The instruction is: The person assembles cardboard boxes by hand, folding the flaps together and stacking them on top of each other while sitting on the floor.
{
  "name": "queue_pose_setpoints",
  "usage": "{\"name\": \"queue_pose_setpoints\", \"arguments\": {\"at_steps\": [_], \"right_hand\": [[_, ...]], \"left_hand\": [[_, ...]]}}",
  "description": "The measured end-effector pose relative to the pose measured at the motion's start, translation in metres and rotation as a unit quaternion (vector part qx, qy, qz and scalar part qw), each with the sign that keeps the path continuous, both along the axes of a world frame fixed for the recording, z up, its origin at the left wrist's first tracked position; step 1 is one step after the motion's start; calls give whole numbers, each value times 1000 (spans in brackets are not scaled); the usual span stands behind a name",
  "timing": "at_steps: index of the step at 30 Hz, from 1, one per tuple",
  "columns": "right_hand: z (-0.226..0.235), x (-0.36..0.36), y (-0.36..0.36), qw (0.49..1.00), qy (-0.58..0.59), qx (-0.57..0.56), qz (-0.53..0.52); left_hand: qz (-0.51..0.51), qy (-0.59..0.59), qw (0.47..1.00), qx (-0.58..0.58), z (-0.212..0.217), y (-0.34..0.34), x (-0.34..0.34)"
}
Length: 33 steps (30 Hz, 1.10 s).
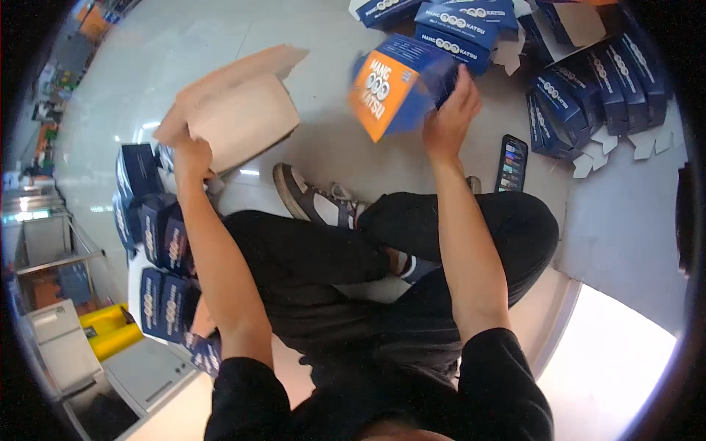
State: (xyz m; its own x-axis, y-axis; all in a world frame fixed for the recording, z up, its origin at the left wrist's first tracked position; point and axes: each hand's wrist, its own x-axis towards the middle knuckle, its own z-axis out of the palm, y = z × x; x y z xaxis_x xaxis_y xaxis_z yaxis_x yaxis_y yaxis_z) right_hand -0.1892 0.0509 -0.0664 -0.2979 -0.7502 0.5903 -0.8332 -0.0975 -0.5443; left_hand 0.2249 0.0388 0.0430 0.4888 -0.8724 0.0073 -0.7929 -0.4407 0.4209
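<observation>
My right hand (452, 114) grips the rear side of a blue box with an orange end panel (379, 92), raised over the floor ahead of me and slightly blurred. My left hand (194, 160) is closed on the near left edge of a tan cardboard carton (246, 121). Its long flap stands up along the far side, and its contents, if any, cannot be made out. Beside my left forearm, several dark blue boxes (162, 228) stand in a cluster.
Blue boxes lie stacked at the far side (460, 29). More stand in a row at the right (603, 88), with white flaps sticking out. A phone with a lit screen (512, 163) lies by my right knee. Metal racks (59, 257) and a yellow object (110, 331) are at far left.
</observation>
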Motion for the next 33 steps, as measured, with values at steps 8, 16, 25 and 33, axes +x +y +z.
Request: {"name": "queue_pose_setpoints", "arguments": {"at_steps": [8, 16, 25, 33], "right_hand": [[36, -43, 5, 906, -407, -109, -33], [106, -28, 24, 750, -652, -46, 97], [126, -14, 29, 725, -664, 103, 151], [100, -1, 22, 892, -309, 293, 154]], "left_hand": [[-30, 103, 992, 69, 4, 3, -21], [-169, 25, 982, 85, -26, -19, -66], [-184, 263, 934, 160, -33, -17, -118], [-230, 207, 951, 27, -18, 4, -113]]}}
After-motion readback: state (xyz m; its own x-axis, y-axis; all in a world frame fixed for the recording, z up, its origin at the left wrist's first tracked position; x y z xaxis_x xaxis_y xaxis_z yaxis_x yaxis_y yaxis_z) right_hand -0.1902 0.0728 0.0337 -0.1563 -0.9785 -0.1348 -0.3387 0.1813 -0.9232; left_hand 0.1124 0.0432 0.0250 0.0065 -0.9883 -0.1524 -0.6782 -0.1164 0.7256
